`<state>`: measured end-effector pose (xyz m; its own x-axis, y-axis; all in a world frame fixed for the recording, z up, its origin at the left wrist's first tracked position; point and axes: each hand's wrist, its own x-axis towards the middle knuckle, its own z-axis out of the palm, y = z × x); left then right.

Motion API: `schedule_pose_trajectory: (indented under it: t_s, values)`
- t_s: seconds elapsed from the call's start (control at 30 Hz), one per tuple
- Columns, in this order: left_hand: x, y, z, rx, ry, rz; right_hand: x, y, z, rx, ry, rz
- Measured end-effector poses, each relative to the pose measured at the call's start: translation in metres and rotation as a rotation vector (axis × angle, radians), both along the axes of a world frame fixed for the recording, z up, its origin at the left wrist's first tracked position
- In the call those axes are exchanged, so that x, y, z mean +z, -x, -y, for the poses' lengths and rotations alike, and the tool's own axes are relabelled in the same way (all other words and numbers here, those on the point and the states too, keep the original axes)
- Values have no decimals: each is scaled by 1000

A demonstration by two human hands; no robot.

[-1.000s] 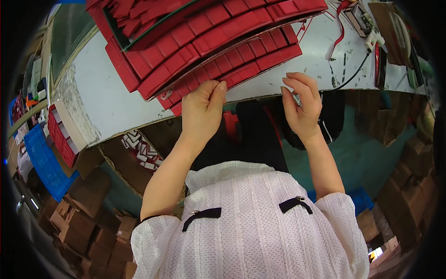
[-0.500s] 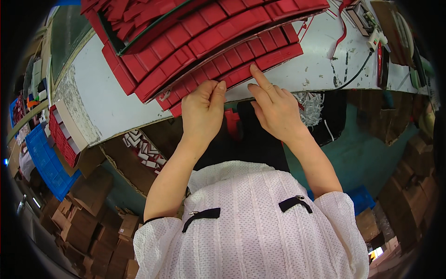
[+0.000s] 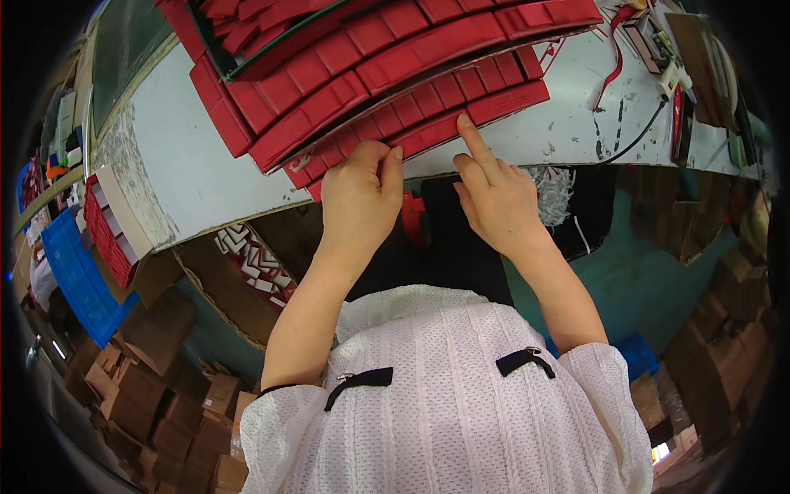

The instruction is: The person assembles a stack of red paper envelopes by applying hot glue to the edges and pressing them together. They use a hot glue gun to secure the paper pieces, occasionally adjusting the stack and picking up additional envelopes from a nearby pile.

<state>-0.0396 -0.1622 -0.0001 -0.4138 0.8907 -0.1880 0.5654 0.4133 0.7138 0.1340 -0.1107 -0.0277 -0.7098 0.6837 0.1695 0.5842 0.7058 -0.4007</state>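
Several rows of small red boxes (image 3: 362, 72) stand stacked in front of me, with a lower row (image 3: 420, 104) nearest my body. My left hand (image 3: 360, 193) is closed at the front edge of that lower row, thumb pressed against the bent fingers. Whatever it pinches is hidden. To its right, my right hand (image 3: 499, 191) reaches its index finger onto the red front strip (image 3: 502, 100) of the lower row. The other fingers of that hand bend loosely, and it grips nothing.
A green-edged tray (image 3: 226, 70) of loose red pieces rests on top of the boxes. The white table (image 3: 185, 160) bears a red ribbon (image 3: 611, 74) and a black cable (image 3: 638, 136) at right. Below its edge lie white shredded strips (image 3: 553, 193). Cardboard boxes (image 3: 156, 391) fill the lower left.
The table and red boxes sit slightly further right and higher in the picture. My right hand has shifted a little right with them; my left hand keeps its pinch.
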Motion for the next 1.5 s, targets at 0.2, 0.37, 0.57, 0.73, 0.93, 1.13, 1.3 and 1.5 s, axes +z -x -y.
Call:
schedule_pose_trajectory:
  t_s: [0.2, 0.37, 0.57, 0.73, 0.93, 1.13, 1.3, 1.5]
  values:
    - [-4, -4, -3, -107, 0, -289, 0, 1, 2, -9, 18, -10]
    - [-9, 3, -2, -406, -225, -487, 11, 1, -1, 1, 112, -61]
    - [6, 0, -17, -711, -6, -621, 68, 26, -60, -77, 1, -677]
    - [-2, 10, -6, -689, -147, -567, 125, 66, -127, -68, -159, -497]
    - [-13, 8, 21, -621, -238, -555, 139, 113, -167, -180, -123, 58]
    - [-2, 12, 18, -563, -291, -308, 126, 114, -172, -188, -99, -266]
    - [47, 3, -8, -219, -315, 495, 127, 82, -165, 32, -528, -474]
    - [83, 5, -52, 83, -170, 1427, 102, 26, -147, 238, -898, -610]
